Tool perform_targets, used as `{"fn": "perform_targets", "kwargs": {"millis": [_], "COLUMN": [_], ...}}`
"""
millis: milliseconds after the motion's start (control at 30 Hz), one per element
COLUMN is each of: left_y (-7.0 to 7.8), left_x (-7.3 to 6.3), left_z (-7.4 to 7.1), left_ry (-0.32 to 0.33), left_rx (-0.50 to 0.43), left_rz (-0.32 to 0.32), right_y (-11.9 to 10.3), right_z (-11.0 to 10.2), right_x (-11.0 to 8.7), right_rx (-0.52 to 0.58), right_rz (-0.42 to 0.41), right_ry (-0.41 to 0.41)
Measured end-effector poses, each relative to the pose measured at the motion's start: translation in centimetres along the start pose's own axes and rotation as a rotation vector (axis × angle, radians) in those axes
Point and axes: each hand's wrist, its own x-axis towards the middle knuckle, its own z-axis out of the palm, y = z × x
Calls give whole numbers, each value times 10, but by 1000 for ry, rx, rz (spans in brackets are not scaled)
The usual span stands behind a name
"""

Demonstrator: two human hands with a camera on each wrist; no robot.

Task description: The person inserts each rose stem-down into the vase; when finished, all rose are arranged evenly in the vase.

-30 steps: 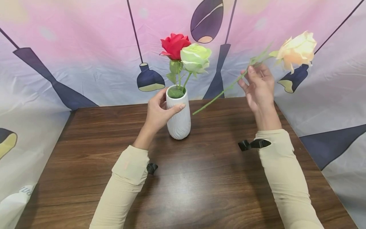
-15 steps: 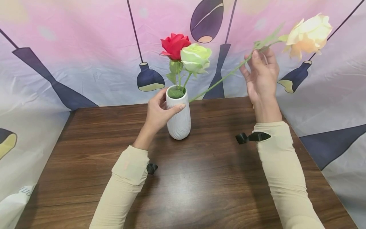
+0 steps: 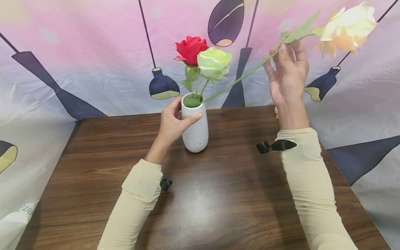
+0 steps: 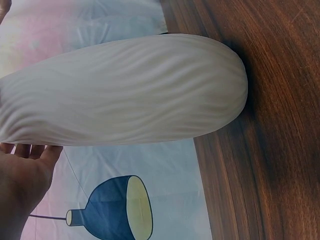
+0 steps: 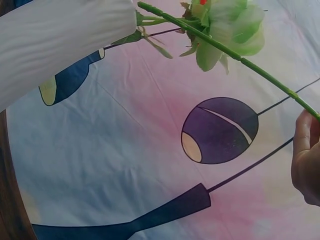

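Observation:
A white ribbed vase (image 3: 195,133) stands upright on the brown wooden table, and my left hand (image 3: 175,119) grips it near the rim, thumb across the front. In it stand a red rose (image 3: 191,50) and a pale green rose (image 3: 214,63). My right hand (image 3: 289,74) pinches the stem of a peach-cream rose (image 3: 348,29), held high and tilted with its bloom to the upper right. The lower end of that stem (image 5: 225,49) reaches the vase's rim in the head view. In the left wrist view the vase (image 4: 125,92) fills the middle, its base on the table.
The wooden table (image 3: 218,194) runs to a fabric backdrop (image 3: 118,76) printed with lamps, which encloses the back and both sides. A small pale object (image 3: 276,113) shows at the table's back edge beside the right wrist. Something white (image 3: 15,225) lies at the lower left.
My right hand has risen up and to the right with the peach-cream rose, and its stem's lower end has come from beside the vase up to the rim. My left hand stays on the vase.

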Motion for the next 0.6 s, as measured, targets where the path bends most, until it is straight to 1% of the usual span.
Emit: {"fn": "perform_targets", "kwargs": {"millis": [133,267,500,600], "left_y": [0,0,0,-1], "left_x": [0,-1,-1,-1], "left_z": [0,-1,-2,-2], "left_ry": [0,-1,-3,-4], "left_rx": [-5,-12,-10,-10], "left_rz": [-4,-10,-7,0], "right_y": [0,3,13,18], "right_z": [4,8,12,15], "right_x": [1,-1,-8,-11], "right_rx": [-26,-72,-192,-229], "right_rz": [-15,-28,-94,-103], "right_ry": [-5,-31,-168,-194]}}
